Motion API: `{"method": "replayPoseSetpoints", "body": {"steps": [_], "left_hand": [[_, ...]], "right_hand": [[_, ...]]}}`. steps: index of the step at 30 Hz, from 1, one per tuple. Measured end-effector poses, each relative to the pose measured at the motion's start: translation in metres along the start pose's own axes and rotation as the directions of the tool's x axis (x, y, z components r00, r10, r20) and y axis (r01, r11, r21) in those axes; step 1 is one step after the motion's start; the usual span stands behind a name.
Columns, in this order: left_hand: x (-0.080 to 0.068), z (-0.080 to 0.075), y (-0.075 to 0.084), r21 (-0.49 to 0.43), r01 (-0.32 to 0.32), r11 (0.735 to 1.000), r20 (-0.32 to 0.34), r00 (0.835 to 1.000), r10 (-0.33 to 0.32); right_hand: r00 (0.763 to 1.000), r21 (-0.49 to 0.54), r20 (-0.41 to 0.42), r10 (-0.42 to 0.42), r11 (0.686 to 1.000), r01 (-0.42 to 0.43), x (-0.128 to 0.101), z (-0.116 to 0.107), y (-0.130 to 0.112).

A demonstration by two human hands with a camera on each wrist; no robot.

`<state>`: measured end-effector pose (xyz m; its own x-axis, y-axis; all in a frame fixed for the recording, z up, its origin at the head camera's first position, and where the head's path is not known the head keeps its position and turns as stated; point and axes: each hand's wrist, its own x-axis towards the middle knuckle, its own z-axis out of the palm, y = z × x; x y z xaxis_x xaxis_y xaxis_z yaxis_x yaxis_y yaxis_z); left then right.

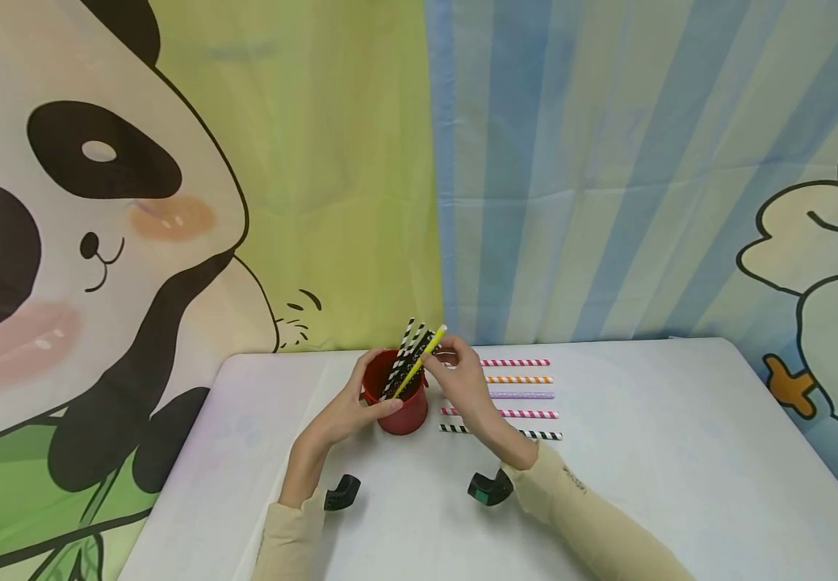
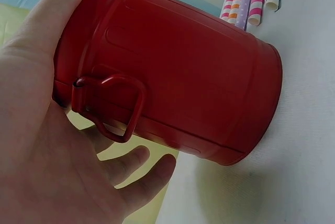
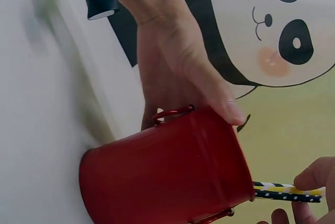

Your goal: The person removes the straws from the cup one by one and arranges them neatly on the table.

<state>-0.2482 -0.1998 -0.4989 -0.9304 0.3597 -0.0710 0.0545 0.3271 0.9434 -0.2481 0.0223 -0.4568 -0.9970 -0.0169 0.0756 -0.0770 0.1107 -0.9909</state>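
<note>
In the head view, a red metal cup (image 1: 406,407) stands on the white table (image 1: 680,484), near its far edge. The left hand (image 1: 349,411) is wrapped around the cup, thumb in front. The right hand (image 1: 462,379) pinches a yellow striped straw (image 1: 419,363) which leans out of the cup beside some black and white straws (image 1: 403,355). Right of the cup, five more straws (image 1: 517,395) lie in a row on the table.

In the left wrist view, the palm and fingers (image 2: 141,174) curl around the cup beside its small wire handle (image 2: 112,106).

In the right wrist view, the fingertips (image 3: 314,177) grasp the yellow straw just outside the rim of the cup.
</note>
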Motion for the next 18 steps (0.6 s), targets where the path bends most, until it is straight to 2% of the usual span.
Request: {"method": "replayPoseSetpoints", "body": {"steps": [10, 18], "left_hand": [[-0.001, 0.0, 0.001, 0.007, 0.012, 1.0, -0.003, 1.0, -0.012], [0.0, 0.0, 0.001, 0.011, 0.01, 1.0, -0.005, 1.0, -0.01]], "right_hand": [[1.0, 0.048, -0.008, -0.028, 0.998, 0.028, 0.002, -0.01, -0.011], [1.0, 0.102, -0.007, -0.02, 0.995, 0.02, 0.003, -0.021, -0.026]]}}
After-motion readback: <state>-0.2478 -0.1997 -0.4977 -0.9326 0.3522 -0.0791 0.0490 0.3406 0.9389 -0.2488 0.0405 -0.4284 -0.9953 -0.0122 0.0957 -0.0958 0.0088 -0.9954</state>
